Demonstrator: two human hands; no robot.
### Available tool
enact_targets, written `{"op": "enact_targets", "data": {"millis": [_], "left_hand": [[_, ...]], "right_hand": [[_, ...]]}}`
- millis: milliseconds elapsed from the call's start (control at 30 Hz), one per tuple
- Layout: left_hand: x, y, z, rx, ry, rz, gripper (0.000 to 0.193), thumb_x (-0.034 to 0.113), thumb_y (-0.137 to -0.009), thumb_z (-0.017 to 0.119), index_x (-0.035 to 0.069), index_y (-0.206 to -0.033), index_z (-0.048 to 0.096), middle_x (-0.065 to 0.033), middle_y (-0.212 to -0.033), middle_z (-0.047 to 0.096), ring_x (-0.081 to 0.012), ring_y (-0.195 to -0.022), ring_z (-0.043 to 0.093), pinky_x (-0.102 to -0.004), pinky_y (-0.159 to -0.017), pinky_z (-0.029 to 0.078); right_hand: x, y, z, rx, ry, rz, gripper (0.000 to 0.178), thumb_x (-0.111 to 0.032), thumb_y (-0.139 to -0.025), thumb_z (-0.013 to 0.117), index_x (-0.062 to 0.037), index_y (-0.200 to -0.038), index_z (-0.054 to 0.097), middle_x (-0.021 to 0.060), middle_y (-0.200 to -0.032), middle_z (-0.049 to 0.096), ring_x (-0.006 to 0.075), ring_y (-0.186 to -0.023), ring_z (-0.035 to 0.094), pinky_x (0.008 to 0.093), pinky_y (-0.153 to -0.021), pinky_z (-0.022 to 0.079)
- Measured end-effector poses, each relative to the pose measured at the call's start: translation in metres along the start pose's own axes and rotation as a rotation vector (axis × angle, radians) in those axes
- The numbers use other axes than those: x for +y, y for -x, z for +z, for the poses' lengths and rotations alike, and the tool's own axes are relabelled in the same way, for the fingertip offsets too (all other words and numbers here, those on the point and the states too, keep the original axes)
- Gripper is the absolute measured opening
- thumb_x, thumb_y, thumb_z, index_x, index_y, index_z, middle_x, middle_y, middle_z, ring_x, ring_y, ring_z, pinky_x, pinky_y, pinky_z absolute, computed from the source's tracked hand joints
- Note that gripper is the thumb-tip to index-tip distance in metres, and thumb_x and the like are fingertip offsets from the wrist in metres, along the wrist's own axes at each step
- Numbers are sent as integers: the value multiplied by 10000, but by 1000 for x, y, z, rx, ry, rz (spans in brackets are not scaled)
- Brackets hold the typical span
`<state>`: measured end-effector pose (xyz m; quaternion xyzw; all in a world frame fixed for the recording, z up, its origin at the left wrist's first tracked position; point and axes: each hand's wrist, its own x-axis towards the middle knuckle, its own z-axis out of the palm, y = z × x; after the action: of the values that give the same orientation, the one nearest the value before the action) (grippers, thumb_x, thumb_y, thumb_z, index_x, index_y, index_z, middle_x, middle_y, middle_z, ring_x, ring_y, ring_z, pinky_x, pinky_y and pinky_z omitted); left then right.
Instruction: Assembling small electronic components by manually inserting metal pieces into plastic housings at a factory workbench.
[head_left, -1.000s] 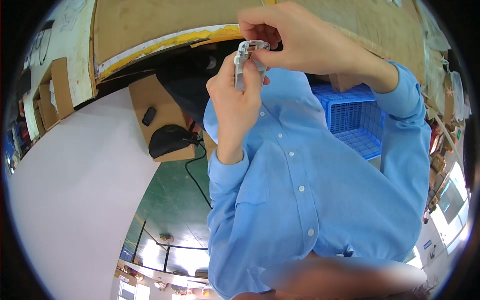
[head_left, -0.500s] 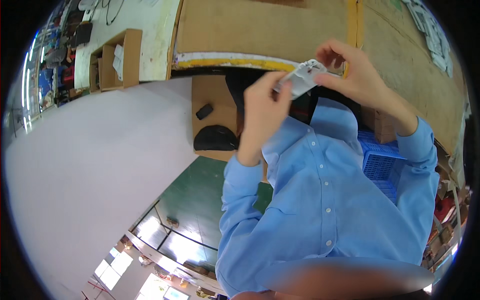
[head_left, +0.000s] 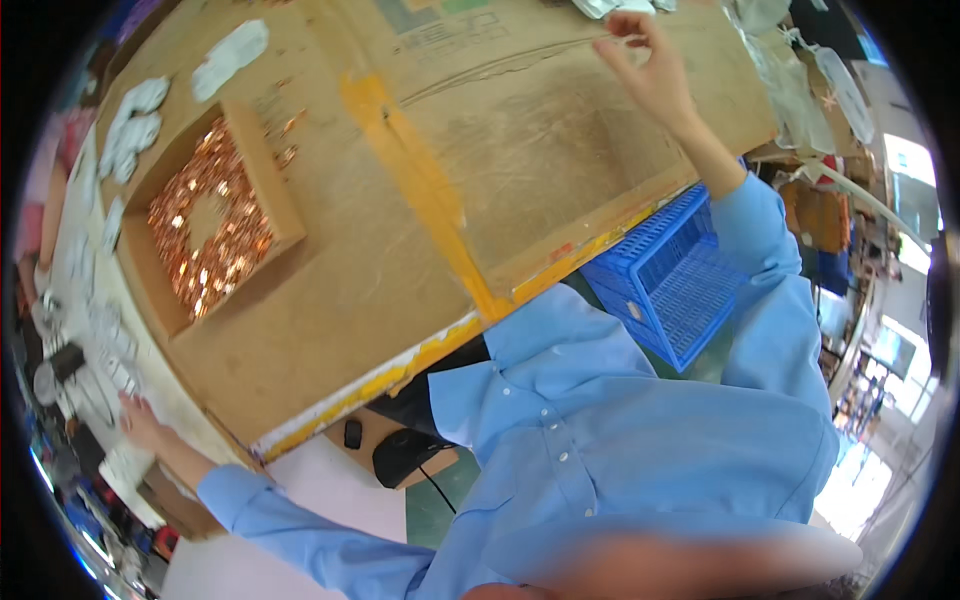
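My right hand (head_left: 652, 75) is raised over the far part of the cardboard-covered table, fingers bent and thumb apart, nothing visible between them. Just beyond it lie white pieces (head_left: 600, 7), cut off by the picture's edge. Out to the far left, my left hand (head_left: 145, 425) stretches over a pale side table, its fingers apart beside several white plastic parts (head_left: 105, 345). It looks small there, and I make out nothing held in it.
An open cardboard box (head_left: 285, 205) of shiny copper-coloured metal pieces stands on the table (head_left: 400, 290). White gloves (head_left: 130, 130) lie beyond it. A blue plastic crate (head_left: 640, 290) sits below the table's front edge at right. Another person's arm (head_left: 38, 215) shows at far left.
Both hands were together on a white plastic part; now they are far apart, and that part is no longer between them. The view has turned toward the table with the copper-coloured pieces.
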<state>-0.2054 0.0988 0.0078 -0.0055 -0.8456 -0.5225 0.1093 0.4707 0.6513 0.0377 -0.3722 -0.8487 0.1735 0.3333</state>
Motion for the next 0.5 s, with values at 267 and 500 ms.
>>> {"op": "enact_targets", "data": {"millis": [267, 500], "left_hand": [[115, 141, 46, 247, -58, 422, 754, 218, -777, 817, -53, -1284, 329, -200, -1202, 504, -311, -1004, 642, -424, -779, 614], [180, 294, 5, 81, 177, 519, 426, 98, -950, 578, -13, -1295, 354, -174, -1224, 508, -292, -1027, 610, -378, -797, 570]], "right_hand": [[19, -63, -4, 91, 358, -129, 443, -241, -746, 750, -14, -1092, 593, 173, -1034, 632, 308, -965, 604, 387, -854, 478], [25, -82, 1, 42, 419, -130, 226, -175, -782, 689, -52, -966, 646, 187, -951, 660, 348, -936, 621, 425, -790, 498]]}}
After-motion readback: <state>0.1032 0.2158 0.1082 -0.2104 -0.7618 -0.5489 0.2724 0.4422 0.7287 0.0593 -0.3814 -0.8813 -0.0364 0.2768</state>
